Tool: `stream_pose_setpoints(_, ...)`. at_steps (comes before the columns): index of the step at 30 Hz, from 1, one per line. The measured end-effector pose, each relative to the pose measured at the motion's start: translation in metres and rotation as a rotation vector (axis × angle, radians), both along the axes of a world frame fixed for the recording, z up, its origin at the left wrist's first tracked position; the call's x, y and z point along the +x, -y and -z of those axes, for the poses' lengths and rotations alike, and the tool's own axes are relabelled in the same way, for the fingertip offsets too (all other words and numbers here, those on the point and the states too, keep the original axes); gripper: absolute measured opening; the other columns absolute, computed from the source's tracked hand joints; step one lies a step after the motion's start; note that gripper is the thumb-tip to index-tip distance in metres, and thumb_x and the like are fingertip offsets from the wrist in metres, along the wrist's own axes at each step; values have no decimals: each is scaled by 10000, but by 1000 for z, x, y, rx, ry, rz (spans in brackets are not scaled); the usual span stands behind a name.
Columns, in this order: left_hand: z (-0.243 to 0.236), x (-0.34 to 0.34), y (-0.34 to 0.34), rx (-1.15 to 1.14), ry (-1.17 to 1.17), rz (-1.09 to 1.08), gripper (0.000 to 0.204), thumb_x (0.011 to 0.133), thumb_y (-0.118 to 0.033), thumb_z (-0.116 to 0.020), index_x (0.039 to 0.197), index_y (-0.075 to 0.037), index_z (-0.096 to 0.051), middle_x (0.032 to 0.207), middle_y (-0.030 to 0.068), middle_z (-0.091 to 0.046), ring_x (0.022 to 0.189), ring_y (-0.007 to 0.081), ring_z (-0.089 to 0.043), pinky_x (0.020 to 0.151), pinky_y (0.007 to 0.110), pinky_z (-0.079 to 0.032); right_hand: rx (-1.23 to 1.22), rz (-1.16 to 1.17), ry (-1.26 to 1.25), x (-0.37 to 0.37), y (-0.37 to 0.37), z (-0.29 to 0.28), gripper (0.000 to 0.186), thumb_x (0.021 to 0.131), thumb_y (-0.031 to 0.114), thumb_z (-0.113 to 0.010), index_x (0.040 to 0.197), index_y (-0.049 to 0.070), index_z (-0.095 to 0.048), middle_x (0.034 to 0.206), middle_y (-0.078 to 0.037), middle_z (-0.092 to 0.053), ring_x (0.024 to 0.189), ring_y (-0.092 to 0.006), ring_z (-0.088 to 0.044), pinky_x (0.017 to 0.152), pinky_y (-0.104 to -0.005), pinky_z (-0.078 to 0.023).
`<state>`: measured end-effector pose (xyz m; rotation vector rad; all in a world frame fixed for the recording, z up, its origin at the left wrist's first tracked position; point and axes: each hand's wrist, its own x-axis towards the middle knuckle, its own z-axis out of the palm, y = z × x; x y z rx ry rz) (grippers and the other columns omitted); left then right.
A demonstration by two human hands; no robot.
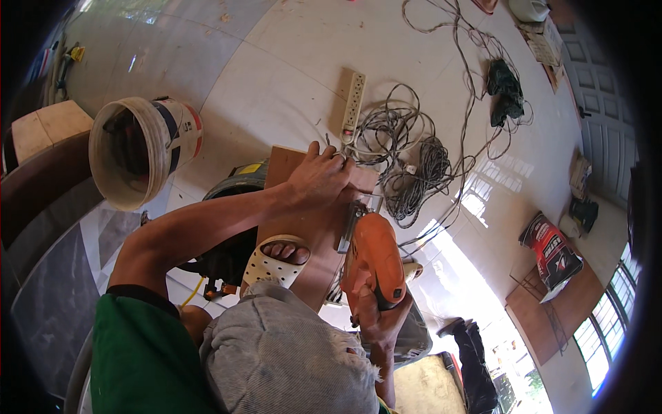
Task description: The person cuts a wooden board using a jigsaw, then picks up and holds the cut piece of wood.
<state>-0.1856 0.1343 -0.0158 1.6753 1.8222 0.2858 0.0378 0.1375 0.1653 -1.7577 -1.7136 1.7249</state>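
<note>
A brown board (pixel 284 219) lies tilted beneath me, raised above the floor. My left hand (pixel 321 178) rests on its far end, fingers stretched toward the edge and pressing on it. My right hand (pixel 383 317) is closed around the handle of an orange jigsaw (pixel 379 257). The jigsaw's metal base plate (pixel 347 234) sits at the board's right side, near my left hand. Its blade is hidden from this angle. A foot in a cream clog with holes (pixel 270 265) stands on the board, left of the jigsaw.
A white power strip (pixel 354 103) lies beyond the board, beside tangled cables (pixel 414 162). An open bucket (pixel 169 145) with dark contents stands left. Black tubs (pixel 224 238) support the board from below. At right are a red-and-black bag (pixel 552 252) and another brown board (pixel 555 314).
</note>
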Motion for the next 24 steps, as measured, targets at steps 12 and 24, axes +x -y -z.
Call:
stream_pose_setpoints(12,3,1,2,71,5,-11,613,946,-516,-623,1199,43,-612,1063,189,-669,1133,360,-577,975,552,-378,-14,-10,32,1,-1,0,247,903,215,-739,864,-17,-663,582,-54,-626,523,-160,-652,512,-310,-493)
stream_pose_setpoints(24,3,1,2,75,-10,-12,586,970,-504,-601,1202,34,-617,1079,184,-672,1132,348,-593,969,536,-378,-5,-8,21,0,-3,1,260,897,233,-735,872,-15,-661,560,-43,-615,513,-155,-651,512,-311,-500)
